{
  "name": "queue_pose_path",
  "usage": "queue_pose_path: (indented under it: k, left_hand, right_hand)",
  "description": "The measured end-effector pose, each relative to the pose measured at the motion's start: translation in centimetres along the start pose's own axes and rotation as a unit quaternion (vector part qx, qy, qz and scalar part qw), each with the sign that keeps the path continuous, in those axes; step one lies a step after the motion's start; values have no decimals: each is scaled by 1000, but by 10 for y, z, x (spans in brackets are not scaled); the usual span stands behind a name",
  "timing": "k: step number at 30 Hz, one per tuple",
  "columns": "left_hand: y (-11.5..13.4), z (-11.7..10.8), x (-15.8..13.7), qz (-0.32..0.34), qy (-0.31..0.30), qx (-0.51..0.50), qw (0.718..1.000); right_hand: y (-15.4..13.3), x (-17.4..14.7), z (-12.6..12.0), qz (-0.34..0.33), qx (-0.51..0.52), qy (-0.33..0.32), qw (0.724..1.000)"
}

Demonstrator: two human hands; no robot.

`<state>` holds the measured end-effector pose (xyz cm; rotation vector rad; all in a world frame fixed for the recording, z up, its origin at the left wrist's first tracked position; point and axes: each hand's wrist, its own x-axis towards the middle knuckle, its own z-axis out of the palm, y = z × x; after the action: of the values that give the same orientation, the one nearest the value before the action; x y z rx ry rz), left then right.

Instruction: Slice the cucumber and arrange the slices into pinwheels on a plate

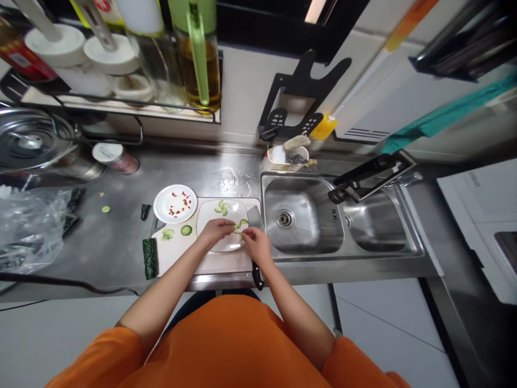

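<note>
Over a square white plate (207, 212), my left hand (217, 231) pinches at thin cucumber slices (243, 221) near its right side. My right hand (258, 247) meets it there, fingertips closed on a small piece of cucumber slice. A fan of cucumber slices (222, 208) lies farther back on the plate. Beneath is a white cutting board (173, 261), with a round cucumber piece (186, 230) and some thin slices (167, 234) on its left. A knife (257, 276) lies along the board's right side, partly hidden by my right hand.
A small white plate (161, 207) with red bits overlaps the board's back left. A cucumber length (149, 258) lies at the left. The double sink (302, 215) with a black faucet (359, 180) is on the right. Plastic bags (32, 231) and a pot (36, 140) stand far left.
</note>
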<state>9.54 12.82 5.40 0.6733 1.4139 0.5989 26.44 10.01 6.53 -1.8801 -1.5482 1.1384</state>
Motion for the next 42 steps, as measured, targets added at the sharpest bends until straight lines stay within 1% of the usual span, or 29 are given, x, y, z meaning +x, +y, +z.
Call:
queue_pose_path:
  k: [2,5,8,11,16,22,26,33,42]
  left_hand:
    - [6,3,6,48,24,71,996]
    - [14,6,14,107,51,170,978]
    - [16,8,21,141,64,239,959]
    - [14,10,26,167,70,280,943]
    - [9,12,30,194,79,317,925]
    - [7,15,33,228,84,355,903]
    - [4,15,36,238,85,367,895]
    - [1,15,38,241,87,374,891]
    - [5,18,38,253,87,418,868]
  right_hand:
    - [3,5,5,20,-11,24,999]
    - [3,12,10,32,-57,49,997]
    - [-1,17,12,46,-110,50,992]
    - [-4,19,12,60,-152,50,985]
    - [-6,21,13,74,-192,48,978]
    - [-10,23,15,88,-207,36,974]
    - [-12,24,16,95,-212,33,972]
    - [-15,25,16,97,-233,23,967]
    - [-22,24,15,78,-271,8,959]
